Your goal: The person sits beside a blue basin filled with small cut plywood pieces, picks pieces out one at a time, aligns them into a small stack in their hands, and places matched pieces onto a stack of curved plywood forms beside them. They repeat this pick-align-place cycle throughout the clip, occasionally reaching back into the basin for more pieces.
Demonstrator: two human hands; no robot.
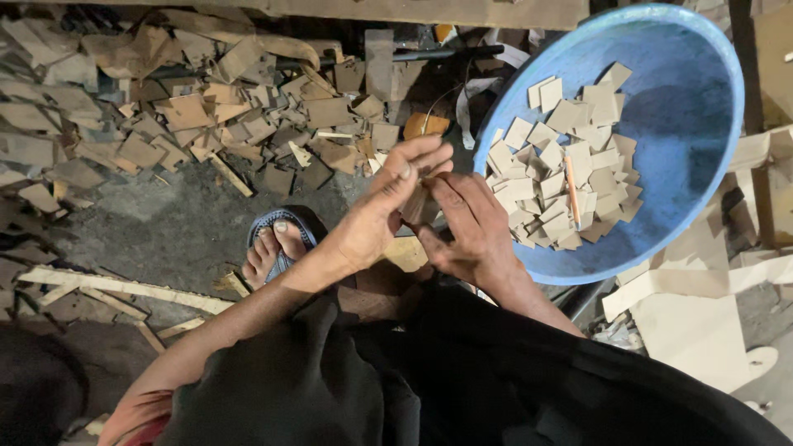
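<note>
- A dim, grey concrete floor [178,227] lies under everything, littered with offcuts; a bare patch of it opens just left of the hands.
- The left hand [384,206] and right hand [467,231] meet at the middle, fingers closed narrowly around a small stack of brown card pieces [419,205] held between them, thumbs pressed to its edges.
- Just right of the hands a blue plastic basin [686,124] stands tilted, its near rim close beside the right wrist; a heap of cut pale squares [562,186] fills its lower part, with a thin orange stick [572,192] lying on them.
- Beyond and left of the hands a wide pile of brown scraps [206,116] crowds the floor up to the far wall edge.
- Below the left hand a foot in a blue sandal [277,244] rests on the floor.
- Left of the forearm a long pale wood strip [124,287] lies flat.
- Right of the lap, pale board sheets [694,318] overlap, closing off that side.
</note>
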